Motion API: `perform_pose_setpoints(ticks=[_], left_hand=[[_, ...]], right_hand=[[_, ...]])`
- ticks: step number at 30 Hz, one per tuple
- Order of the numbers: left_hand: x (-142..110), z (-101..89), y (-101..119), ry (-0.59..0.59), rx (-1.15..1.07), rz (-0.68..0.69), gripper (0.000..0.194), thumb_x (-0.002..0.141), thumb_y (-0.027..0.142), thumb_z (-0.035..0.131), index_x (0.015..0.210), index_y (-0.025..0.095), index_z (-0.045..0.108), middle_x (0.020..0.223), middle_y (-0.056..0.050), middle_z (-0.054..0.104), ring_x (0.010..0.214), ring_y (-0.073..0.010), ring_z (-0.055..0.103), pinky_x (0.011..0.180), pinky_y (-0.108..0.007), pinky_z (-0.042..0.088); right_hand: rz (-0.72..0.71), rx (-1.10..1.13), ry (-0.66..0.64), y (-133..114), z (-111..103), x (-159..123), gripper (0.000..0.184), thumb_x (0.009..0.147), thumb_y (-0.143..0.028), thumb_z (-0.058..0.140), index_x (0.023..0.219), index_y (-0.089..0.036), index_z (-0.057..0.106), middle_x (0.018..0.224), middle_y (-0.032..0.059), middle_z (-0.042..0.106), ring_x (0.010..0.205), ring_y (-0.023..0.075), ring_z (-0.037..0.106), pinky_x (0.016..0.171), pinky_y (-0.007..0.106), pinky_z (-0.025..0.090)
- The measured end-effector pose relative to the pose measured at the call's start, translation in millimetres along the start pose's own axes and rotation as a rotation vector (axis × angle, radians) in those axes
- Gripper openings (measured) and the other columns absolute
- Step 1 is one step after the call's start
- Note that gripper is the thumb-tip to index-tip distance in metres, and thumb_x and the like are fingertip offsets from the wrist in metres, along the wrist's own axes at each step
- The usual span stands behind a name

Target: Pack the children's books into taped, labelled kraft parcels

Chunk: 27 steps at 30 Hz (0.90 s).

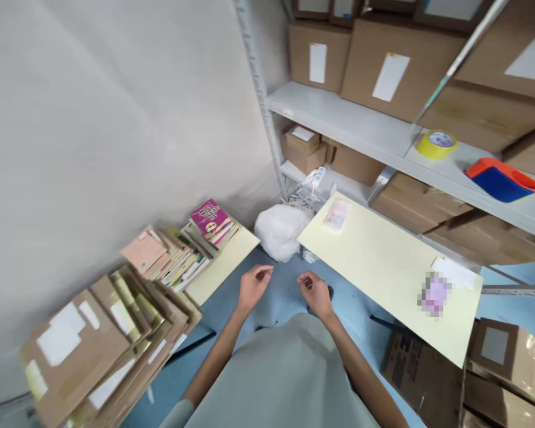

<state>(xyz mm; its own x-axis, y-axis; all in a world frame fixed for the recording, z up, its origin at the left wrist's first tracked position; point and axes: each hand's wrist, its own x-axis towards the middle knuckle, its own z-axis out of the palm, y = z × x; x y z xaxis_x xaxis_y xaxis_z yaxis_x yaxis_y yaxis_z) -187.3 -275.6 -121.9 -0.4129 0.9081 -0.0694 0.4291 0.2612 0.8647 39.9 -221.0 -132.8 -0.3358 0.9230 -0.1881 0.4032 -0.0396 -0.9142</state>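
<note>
My left hand is held over the floor in front of my body, its fingers curled toward the thumb in a loose pinch. My right hand mirrors it a short way to the right, curled the same way. Nothing shows in either hand, and the two do not touch. Beyond them a white plastic bag rests between two pale yellow tables. On the right-hand table lie a clear plastic packet, a white sheet and a purple item whose picture is blurred.
Stacked books, topped by a purple book, cover much of the left table. Flattened cardboard is piled nearer me. Metal shelves at right hold boxes, yellow tape and a blue-orange object.
</note>
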Motion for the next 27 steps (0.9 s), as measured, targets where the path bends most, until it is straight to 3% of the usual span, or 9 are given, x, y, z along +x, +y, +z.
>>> perform_pose_setpoints(ticks=[6,9,13,16,19,21,27], left_hand=[[-89.9,-120.8,-95.3,0.110,-0.050,-0.090,0.037,0.096,0.035,0.052,0.117,0.021,0.079,0.106,-0.008,0.084,0.085,-0.0223,0.079,0.085,-0.037,0.064],[-139.5,-180.7,-145.3,0.229,0.082,-0.112,0.039,0.093,0.027,0.052,0.122,0.020,0.077,0.119,-0.009,0.083,0.105,-0.0265,0.079,0.100,-0.043,0.062],[-191.4,-253.9,-199.8,0.378,0.433,-0.175,0.063,0.083,0.019,0.061,0.146,0.015,0.064,0.152,-0.018,0.066,0.144,-0.0369,0.059,0.123,-0.054,0.047],[-210.9,-301.5,-231.9,0.348,0.640,-0.323,0.088,0.080,0.022,0.071,0.162,0.006,0.044,0.171,-0.030,0.039,0.161,-0.0467,0.034,0.129,-0.062,0.033],[-215.7,-340.2,-256.7,0.241,0.745,-0.427,0.106,0.078,0.026,0.080,0.168,0.002,0.030,0.176,-0.038,0.016,0.166,-0.0532,0.016,0.129,-0.068,0.027],[-214.4,-359.2,-268.0,0.176,0.760,-0.445,0.110,0.077,0.025,0.081,0.169,0.003,0.026,0.177,-0.040,0.011,0.166,-0.0547,0.013,0.126,-0.071,0.028],[-208.6,-386.2,-274.6,0.047,0.768,-0.422,0.094,0.075,0.008,0.072,0.162,-0.003,0.040,0.172,-0.038,0.030,0.161,-0.0475,0.034,0.128,-0.057,0.034]], right_hand=[[-0.062,-0.046,-0.098,-25.2,86.8,-77.8,0.031,0.094,-0.052,0.058,0.092,-0.025,0.073,0.091,0.0070,0.081,0.080,0.0242,0.076,0.078,0.035,0.059],[-0.073,-0.075,-0.163,-36.0,129.2,-115.3,0.034,0.095,-0.055,0.059,0.091,-0.024,0.073,0.089,0.0072,0.080,0.079,0.0239,0.075,0.079,0.035,0.059],[-0.092,-0.100,-0.259,-53.4,176.2,-153.7,0.036,0.096,-0.056,0.059,0.089,-0.023,0.072,0.088,0.0070,0.080,0.079,0.0235,0.074,0.077,0.033,0.059],[-0.109,-0.123,-0.324,-69.1,202.1,-170.4,0.034,0.096,-0.054,0.058,0.089,-0.024,0.071,0.086,0.0062,0.079,0.079,0.0235,0.074,0.076,0.033,0.059],[-0.137,-0.149,-0.365,-83.8,220.8,-179.1,0.032,0.097,-0.053,0.057,0.090,-0.024,0.071,0.087,0.0052,0.079,0.079,0.0234,0.074,0.077,0.033,0.059],[-0.155,-0.166,-0.374,-91.6,230.2,-182.8,0.031,0.097,-0.052,0.057,0.091,-0.025,0.072,0.089,0.0050,0.080,0.080,0.0230,0.074,0.077,0.033,0.059],[-0.185,-0.189,-0.371,-103.3,248.2,-193.5,0.030,0.099,-0.050,0.056,0.093,-0.024,0.072,0.089,0.0040,0.079,0.080,0.0216,0.074,0.077,0.031,0.058]])
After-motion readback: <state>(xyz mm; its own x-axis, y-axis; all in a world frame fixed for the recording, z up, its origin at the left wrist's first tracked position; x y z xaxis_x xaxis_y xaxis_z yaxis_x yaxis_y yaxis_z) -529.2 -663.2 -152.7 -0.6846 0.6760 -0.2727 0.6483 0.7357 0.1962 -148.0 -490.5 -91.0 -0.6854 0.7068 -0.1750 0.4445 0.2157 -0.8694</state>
